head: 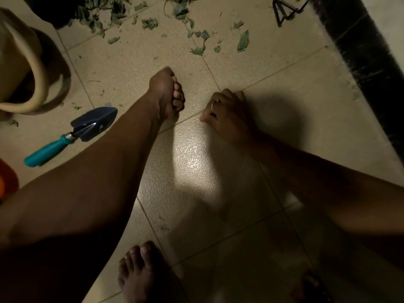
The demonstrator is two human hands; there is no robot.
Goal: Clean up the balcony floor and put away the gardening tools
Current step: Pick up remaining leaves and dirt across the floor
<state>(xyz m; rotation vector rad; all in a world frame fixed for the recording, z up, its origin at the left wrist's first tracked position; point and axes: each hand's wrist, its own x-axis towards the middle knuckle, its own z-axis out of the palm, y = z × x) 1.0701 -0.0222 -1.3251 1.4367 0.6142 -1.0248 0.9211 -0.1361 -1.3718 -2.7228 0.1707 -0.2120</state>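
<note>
Teal-handled trowel [72,134] lies flat on the tiled floor [262,68], blade pointing away from the person. Left hand [167,92] is just right of the trowel blade, fingers curled into a fist, nothing visible in it. Right hand [227,115] is further right of the trowel, also curled tight, ring on one finger, nothing visible held. Leaf scraps [243,41] lie scattered beyond the trowel. Beige container [24,68] is just left of the blade.

Dim, warm light, bright glare patch on the floor [192,154] tiles, deep arm shadows, dark corners, blurred pot [21,68] at left
</note>
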